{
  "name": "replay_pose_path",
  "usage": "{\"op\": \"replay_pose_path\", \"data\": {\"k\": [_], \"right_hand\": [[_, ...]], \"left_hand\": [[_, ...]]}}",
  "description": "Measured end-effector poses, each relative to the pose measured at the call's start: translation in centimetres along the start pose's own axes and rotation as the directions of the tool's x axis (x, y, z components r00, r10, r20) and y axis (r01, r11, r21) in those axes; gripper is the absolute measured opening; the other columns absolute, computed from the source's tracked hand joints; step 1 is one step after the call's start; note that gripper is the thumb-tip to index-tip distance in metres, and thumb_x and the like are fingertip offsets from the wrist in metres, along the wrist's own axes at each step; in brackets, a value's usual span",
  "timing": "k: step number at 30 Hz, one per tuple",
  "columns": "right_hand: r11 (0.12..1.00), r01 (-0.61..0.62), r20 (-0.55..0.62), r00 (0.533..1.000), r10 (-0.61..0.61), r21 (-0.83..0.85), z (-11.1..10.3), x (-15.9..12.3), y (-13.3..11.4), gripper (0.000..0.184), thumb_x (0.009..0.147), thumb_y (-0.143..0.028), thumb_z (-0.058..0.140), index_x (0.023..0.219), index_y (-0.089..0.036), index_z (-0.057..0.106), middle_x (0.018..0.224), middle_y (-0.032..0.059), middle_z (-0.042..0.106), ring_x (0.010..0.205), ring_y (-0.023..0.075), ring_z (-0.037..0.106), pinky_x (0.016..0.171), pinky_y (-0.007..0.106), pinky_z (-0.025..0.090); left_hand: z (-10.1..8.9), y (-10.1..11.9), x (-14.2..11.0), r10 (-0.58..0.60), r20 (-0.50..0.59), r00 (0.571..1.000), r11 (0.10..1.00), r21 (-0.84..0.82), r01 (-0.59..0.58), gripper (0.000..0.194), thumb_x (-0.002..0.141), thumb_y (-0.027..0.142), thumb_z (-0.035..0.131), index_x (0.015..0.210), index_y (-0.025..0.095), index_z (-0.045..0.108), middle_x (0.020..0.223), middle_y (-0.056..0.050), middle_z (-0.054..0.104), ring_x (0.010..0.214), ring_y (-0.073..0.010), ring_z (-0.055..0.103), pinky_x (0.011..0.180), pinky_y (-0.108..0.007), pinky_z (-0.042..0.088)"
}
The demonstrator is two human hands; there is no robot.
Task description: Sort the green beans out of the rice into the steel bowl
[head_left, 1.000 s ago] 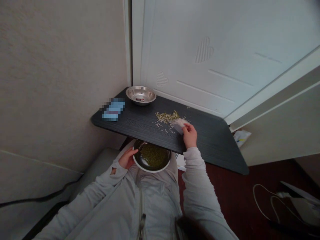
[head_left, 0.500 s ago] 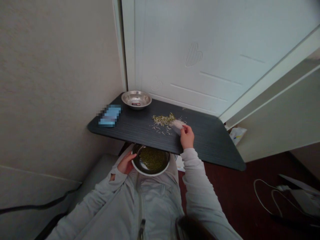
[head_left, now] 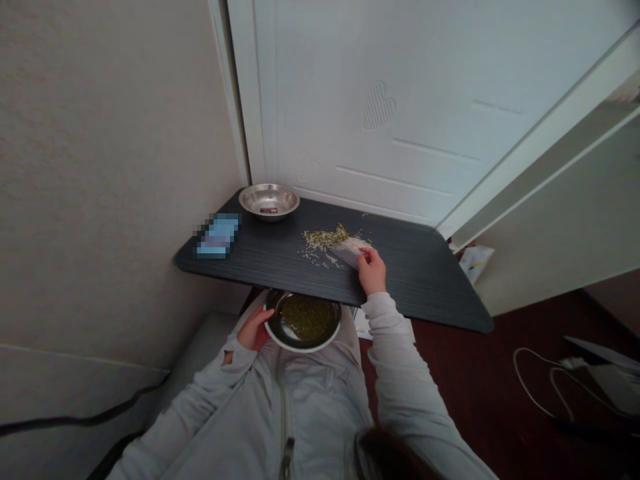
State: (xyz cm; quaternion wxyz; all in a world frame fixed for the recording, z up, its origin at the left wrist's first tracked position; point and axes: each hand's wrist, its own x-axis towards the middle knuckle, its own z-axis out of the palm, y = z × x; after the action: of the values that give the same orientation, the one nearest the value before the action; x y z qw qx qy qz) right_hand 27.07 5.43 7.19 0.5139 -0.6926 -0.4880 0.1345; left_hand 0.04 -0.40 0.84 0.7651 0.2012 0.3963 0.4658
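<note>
My right hand (head_left: 372,271) rests on the dark table (head_left: 425,280) with its fingers pinched on a small white card (head_left: 346,249), whose edge touches a heap of green beans and pale grains (head_left: 325,238). My left hand (head_left: 254,329) grips the rim of a steel bowl (head_left: 303,319) holding green beans, kept just below the table's near edge against my body.
An empty steel bowl (head_left: 269,201) stands at the table's far left corner by a white door (head_left: 400,100). A blue blurred flat object (head_left: 219,235) lies at the left end. Cables (head_left: 545,393) trail on the dark red floor at right.
My right hand and the card have stayed beside the heap, shifting only slightly. The camera has drifted, so the table sits a little lower and further left in view.
</note>
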Motion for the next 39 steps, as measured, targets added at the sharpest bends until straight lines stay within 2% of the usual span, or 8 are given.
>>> {"op": "replay_pose_path", "data": {"k": [5,10,17,22,28,34,39], "right_hand": [[0.999,0.038,0.029,0.999,-0.039,0.018,0.5,0.0,-0.6,0.028,0.071,-0.031,0.045,0.090,-0.016,0.060,0.074,0.0037,0.061,0.068,0.0173,0.054,0.070,0.030,0.043],[0.996,0.083,0.047,0.995,-0.084,0.036,1.0,-0.4,-1.4,0.027,0.071,-0.029,0.045,0.088,-0.016,0.061,0.078,0.0046,0.064,0.071,0.0170,0.055,0.073,0.030,0.043],[0.999,0.033,-0.011,0.999,-0.033,0.014,0.7,-0.6,-1.5,0.025,0.068,-0.026,0.043,0.081,-0.015,0.061,0.069,0.0032,0.061,0.065,0.0169,0.053,0.068,0.029,0.041],[1.000,0.015,-0.035,0.999,-0.015,0.012,0.4,-0.7,-1.6,0.023,0.067,-0.026,0.042,0.079,-0.017,0.059,0.066,0.0016,0.059,0.065,0.0164,0.051,0.067,0.028,0.040],[0.996,0.062,0.062,0.996,-0.066,0.065,0.5,-1.0,-1.9,0.022,0.066,-0.026,0.045,0.078,-0.017,0.060,0.067,0.0003,0.059,0.065,0.0152,0.051,0.068,0.027,0.041],[0.993,0.047,0.064,0.996,-0.054,0.104,0.5,-0.9,-1.5,0.024,0.067,-0.026,0.044,0.081,-0.015,0.060,0.067,0.0005,0.058,0.064,0.0149,0.051,0.067,0.028,0.042],[0.990,0.055,0.124,0.990,-0.072,0.133,0.5,-1.1,-1.3,0.022,0.066,-0.027,0.046,0.078,-0.016,0.060,0.067,0.0003,0.058,0.063,0.0149,0.052,0.066,0.027,0.042]], "left_hand": [[-0.1,0.0,0.1,-0.006,0.005,1.000,1.000,0.020,0.006,0.029,0.057,0.023,0.073,0.085,0.017,0.067,0.082,-0.008,0.075,0.093,-0.0305,0.065,0.078,-0.036,0.051],[0.1,0.1,0.1,-0.021,-0.014,1.000,0.999,0.033,0.022,0.037,0.051,0.025,0.076,0.086,0.016,0.066,0.081,-0.007,0.075,0.094,-0.0309,0.064,0.077,-0.036,0.051],[0.2,0.3,-0.2,-0.027,-0.039,0.999,0.998,0.061,0.029,0.039,0.053,0.025,0.074,0.090,0.017,0.064,0.082,-0.007,0.075,0.099,-0.0320,0.062,0.079,-0.037,0.051],[0.0,0.1,-0.2,-0.024,-0.024,0.999,0.998,0.059,0.025,0.040,0.053,0.026,0.074,0.091,0.017,0.064,0.073,-0.005,0.074,0.092,-0.0305,0.065,0.071,-0.035,0.053],[0.2,0.2,-0.3,-0.001,-0.017,1.000,0.999,0.045,0.002,0.037,0.055,0.024,0.073,0.091,0.016,0.064,0.078,-0.006,0.074,0.092,-0.0296,0.065,0.074,-0.035,0.051],[0.1,0.2,-0.1,-0.010,-0.010,1.000,0.999,0.037,0.011,0.033,0.054,0.023,0.073,0.086,0.016,0.065,0.073,-0.004,0.074,0.089,-0.0288,0.066,0.074,-0.035,0.051],[0.0,0.0,0.1,-0.001,0.023,1.000,1.000,0.026,0.000,0.035,0.056,0.023,0.072,0.090,0.016,0.066,0.077,-0.005,0.075,0.093,-0.0289,0.065,0.079,-0.035,0.049]]}}
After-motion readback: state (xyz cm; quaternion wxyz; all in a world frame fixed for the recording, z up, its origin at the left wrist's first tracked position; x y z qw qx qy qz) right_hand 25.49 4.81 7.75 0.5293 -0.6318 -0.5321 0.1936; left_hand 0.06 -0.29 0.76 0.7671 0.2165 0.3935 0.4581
